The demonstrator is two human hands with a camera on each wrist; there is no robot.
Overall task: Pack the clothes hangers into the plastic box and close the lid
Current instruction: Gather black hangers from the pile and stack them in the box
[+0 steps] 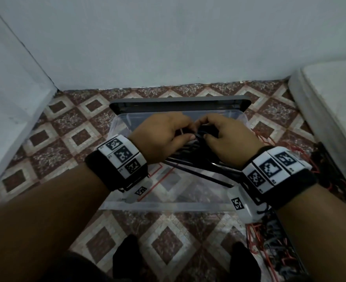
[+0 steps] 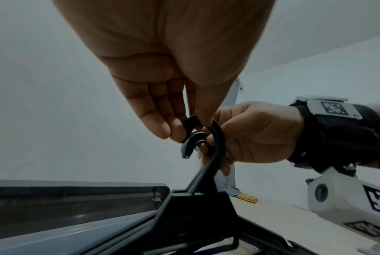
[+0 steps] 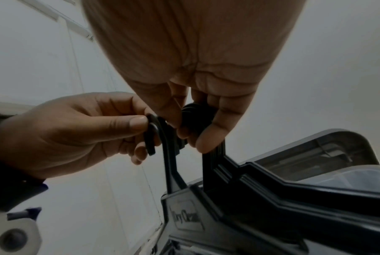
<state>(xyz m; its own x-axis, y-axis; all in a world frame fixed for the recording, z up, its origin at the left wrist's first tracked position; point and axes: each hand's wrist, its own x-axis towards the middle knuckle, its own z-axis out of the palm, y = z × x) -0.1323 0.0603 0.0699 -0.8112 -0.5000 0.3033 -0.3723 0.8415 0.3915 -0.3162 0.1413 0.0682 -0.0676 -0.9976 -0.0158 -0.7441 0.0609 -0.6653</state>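
A clear plastic box (image 1: 168, 205) stands open on the tiled floor, its grey lid (image 1: 180, 101) leaning behind it. Over the box both hands hold black clothes hangers (image 1: 198, 159) by their hooks. My left hand (image 1: 168, 135) pinches the hook of one hanger (image 2: 217, 138) between thumb and fingertips. My right hand (image 1: 227, 137) grips the hooks of a bunch of several hangers (image 3: 197, 117). The hanger bodies (image 3: 271, 198) hang down into the box. The hooks look tangled together between the two hands.
More red and black hangers (image 1: 269, 241) lie in a heap on the floor at the right of the box. A white mattress or bed edge (image 1: 331, 102) is at the right, a white wall (image 1: 168, 47) behind, another white panel (image 1: 11, 98) at the left.
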